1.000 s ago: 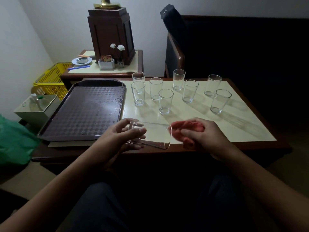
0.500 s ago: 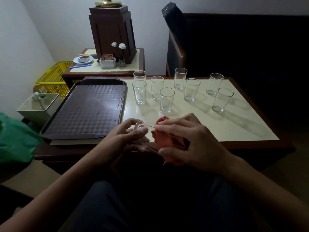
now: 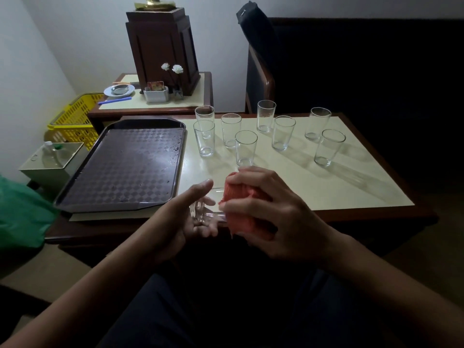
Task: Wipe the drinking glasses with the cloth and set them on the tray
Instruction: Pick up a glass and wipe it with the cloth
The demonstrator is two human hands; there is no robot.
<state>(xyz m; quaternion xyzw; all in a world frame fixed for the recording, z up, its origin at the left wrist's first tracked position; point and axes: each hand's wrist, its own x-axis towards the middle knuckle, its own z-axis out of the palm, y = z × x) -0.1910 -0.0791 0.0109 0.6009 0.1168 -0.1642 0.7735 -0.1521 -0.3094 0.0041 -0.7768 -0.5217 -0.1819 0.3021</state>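
Right of the tray (image 3: 125,167), the left hand (image 3: 185,219) holds the glass (image 3: 208,209) sideways, thumb above, fingers curled beneath. The right hand (image 3: 276,222) clenches the cloth (image 3: 238,194) over its open end.

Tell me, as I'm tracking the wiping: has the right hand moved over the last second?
Yes. The right hand, gripping the cloth, moved left toward the tray, onto the glass.
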